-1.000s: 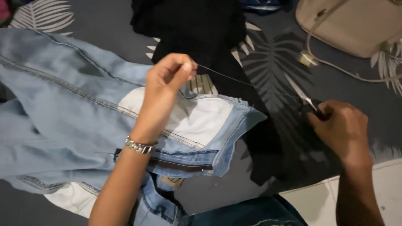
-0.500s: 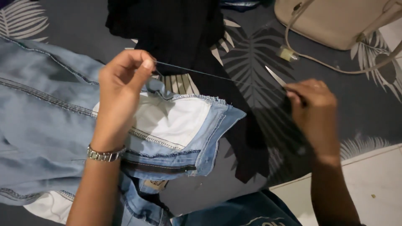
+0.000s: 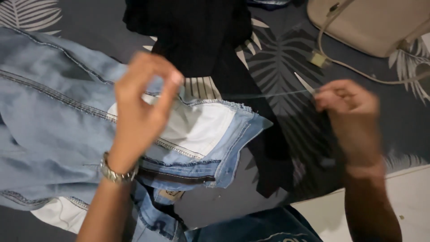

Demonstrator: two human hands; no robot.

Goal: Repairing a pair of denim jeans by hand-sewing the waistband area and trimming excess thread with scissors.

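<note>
A thread runs taut between your hands, above the jeans and the black cloth. Your left hand pinches its near end over the turned-out white pocket. Your right hand is closed on small scissors, the blade tip meeting the thread. A beige bag lies beyond, on the leaf-print sheet.
</note>
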